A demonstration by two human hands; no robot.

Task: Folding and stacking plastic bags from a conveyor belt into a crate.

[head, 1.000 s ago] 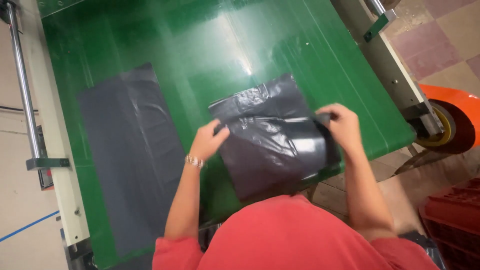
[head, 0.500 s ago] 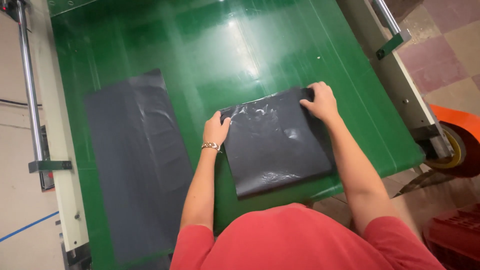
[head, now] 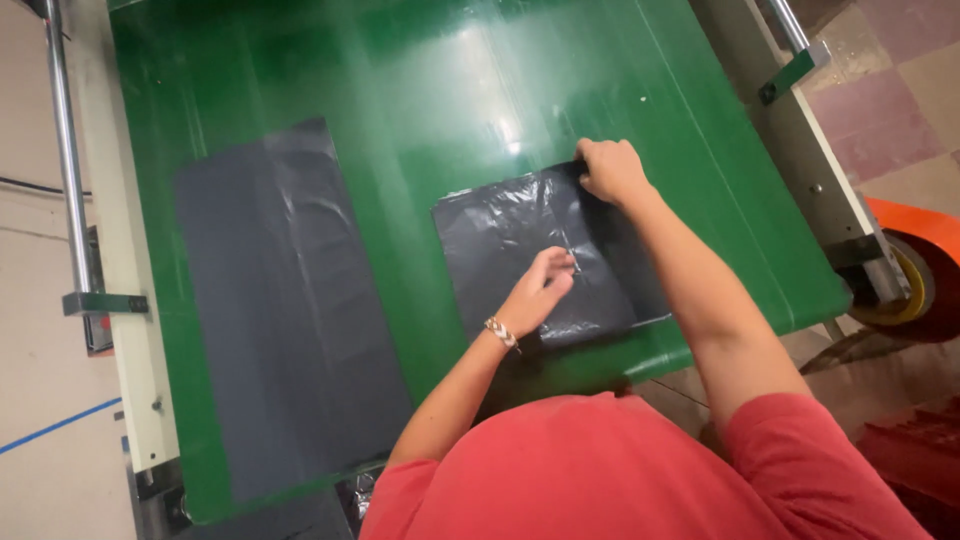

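A folded black plastic bag [head: 520, 250] lies on the green worktop [head: 400, 90], right under both hands. The left hand [head: 540, 290] rests on the middle of it, fingers curled loosely and touching the plastic. The right hand [head: 610, 170] is closed, pinching the bag's far right corner. Well off to the left of the left hand, a longer dark sheet [head: 280, 310] lies flat on the worktop. To the right of the right hand runs the worktop's pale metal side rail [head: 800, 130], and beyond it an orange wheel [head: 920, 270].
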